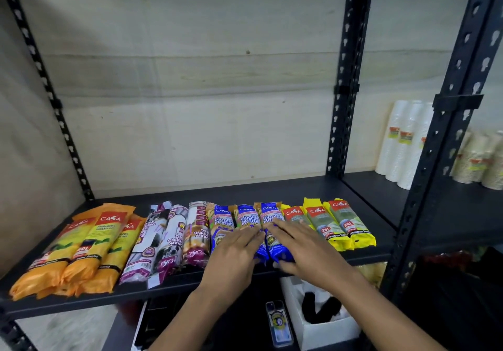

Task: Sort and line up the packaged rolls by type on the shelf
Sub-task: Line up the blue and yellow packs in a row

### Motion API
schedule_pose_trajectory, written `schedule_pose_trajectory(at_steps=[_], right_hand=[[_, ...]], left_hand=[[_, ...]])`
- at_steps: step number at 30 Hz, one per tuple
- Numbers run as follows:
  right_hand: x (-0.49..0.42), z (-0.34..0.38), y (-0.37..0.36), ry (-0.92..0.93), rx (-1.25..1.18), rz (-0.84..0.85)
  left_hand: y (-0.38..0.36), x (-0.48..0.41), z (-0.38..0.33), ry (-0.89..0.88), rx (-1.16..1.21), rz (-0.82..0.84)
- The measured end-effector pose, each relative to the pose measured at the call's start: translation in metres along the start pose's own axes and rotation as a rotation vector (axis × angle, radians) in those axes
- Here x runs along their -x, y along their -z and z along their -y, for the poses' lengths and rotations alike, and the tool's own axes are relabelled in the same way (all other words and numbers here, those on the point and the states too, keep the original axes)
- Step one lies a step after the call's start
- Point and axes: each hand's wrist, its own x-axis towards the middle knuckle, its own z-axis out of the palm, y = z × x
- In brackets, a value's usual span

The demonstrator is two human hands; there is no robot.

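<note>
A row of packaged rolls lies across the dark shelf (299, 190). From left to right there are three orange rolls (89, 244), three white and purple drawstring rolls (168, 239), three blue singlet-handle rolls (246, 217) and three yellow rolls (334, 223). My left hand (234, 258) lies flat, fingers apart, on the left and middle blue rolls. My right hand (299, 250) rests on the right blue roll, with its thumb at the roll's near end by the shelf edge. Neither hand lifts a roll.
Black slotted uprights (345, 100) frame the shelf bay. On the neighbouring shelf to the right stand stacks of white cups (400, 144) and paper bowls (479, 160). Below the shelf are a white box (326, 326) and a phone (279, 323).
</note>
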Motion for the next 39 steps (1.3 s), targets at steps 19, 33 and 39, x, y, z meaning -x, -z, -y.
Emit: schedule_pose_trajectory(at_steps=[19, 33, 39], right_hand=[[-0.018, 0.032, 0.028, -0.018, -0.133, 0.142], [-0.029, 0.039, -0.002, 0.009, -0.045, 0.109], [-0.029, 0.039, -0.003, -0.008, -0.063, 0.125]], left_hand=[[0.037, 0.017, 0.067, 0.221, 0.004, 0.425], [0.020, 0.025, 0.065, 0.262, 0.090, 0.289], [0.020, 0.022, 0.063, 0.180, 0.024, 0.244]])
